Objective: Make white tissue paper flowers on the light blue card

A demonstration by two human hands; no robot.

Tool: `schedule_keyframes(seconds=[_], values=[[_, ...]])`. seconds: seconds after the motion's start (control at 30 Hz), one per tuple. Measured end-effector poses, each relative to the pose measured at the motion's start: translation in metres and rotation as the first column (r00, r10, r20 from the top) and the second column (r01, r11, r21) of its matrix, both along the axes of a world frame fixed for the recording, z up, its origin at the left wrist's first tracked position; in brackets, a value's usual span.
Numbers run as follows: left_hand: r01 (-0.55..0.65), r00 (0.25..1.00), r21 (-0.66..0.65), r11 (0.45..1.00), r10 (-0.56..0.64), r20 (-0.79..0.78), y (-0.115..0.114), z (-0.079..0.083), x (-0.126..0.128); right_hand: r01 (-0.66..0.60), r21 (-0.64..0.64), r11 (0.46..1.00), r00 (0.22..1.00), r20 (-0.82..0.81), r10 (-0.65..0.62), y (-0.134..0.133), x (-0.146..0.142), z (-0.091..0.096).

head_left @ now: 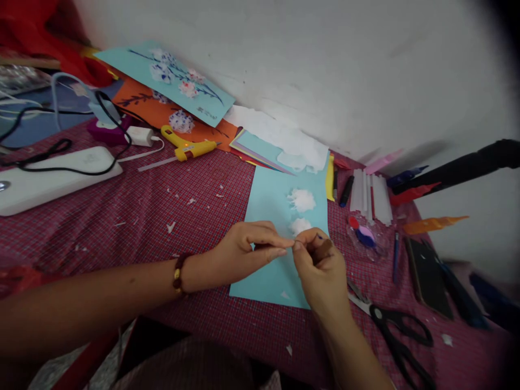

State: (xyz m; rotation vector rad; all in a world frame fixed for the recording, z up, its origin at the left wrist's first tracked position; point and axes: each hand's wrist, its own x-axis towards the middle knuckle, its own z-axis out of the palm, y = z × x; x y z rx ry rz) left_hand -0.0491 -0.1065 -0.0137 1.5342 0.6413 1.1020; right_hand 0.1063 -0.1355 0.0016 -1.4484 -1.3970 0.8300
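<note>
My left hand (252,246), with a beaded bracelet on its wrist, reaches over the light blue sheet (260,276). Its fingers are stretched out, and the index fingertip meets the fingertips of my right hand (320,265). My right hand is closed in a pinch; what it holds is too small to make out. A brown patch shows by its curled fingers. Just beyond the hands, two white ruffled paper flowers lie on the sheet, a far one (303,200) and a near one (299,226), the latter partly hidden by my right hand.
Black-handled scissors (379,314) lie right of my right hand. A yellow glue gun (189,149), a white power strip (60,176) and cables occupy the left. Finished flower pictures (179,81) lean at the back. Glue sticks (369,195) and paint tubes are at right; paper scraps dot the checked cloth.
</note>
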Motion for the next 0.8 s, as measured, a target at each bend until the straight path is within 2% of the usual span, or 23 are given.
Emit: schedule_keyframes(seconds=[0.07,0.1,0.17,0.23,0.3,0.57,0.63,0.7,0.8], values=[[0.077,0.997,-0.212,0.974,-0.071,0.036,0.0,-0.001,0.0,0.024,0.034,0.999,0.999,0.025,-0.024,0.0,0.0,0.0],[0.149,0.988,-0.342,0.928,-0.126,0.089,0.0,-0.003,0.0,0.033,0.05,0.998,0.999,0.041,-0.036,-0.001,0.0,0.001],[0.322,0.943,-0.552,0.769,-0.21,0.257,0.0,-0.006,0.0,0.051,0.08,0.996,0.996,0.074,-0.057,-0.001,0.0,0.002],[0.448,0.886,-0.637,0.627,-0.218,0.409,0.001,-0.009,0.0,0.059,0.113,0.992,0.992,0.105,-0.071,-0.001,-0.001,0.003],[0.5,0.856,-0.655,0.566,-0.206,0.475,0.001,-0.011,-0.001,0.064,0.14,0.988,0.988,0.127,-0.082,-0.001,-0.001,0.005],[0.541,0.832,-0.647,0.537,-0.228,0.506,0.004,-0.011,-0.003,0.063,0.155,0.986,0.985,0.152,-0.087,0.001,-0.002,0.004],[0.5,0.859,-0.674,0.544,-0.213,0.465,0.004,-0.01,-0.003,0.047,0.16,0.986,0.979,0.188,-0.077,-0.001,-0.001,0.001],[0.407,0.908,-0.7,0.586,-0.18,0.377,0.005,-0.008,-0.003,-0.003,0.177,0.984,0.963,0.266,-0.045,-0.003,0.0,-0.003],[0.268,0.963,-0.65,0.711,-0.184,0.196,0.006,-0.002,-0.004,-0.088,0.213,0.973,0.925,0.379,0.001,-0.005,0.001,-0.009]])
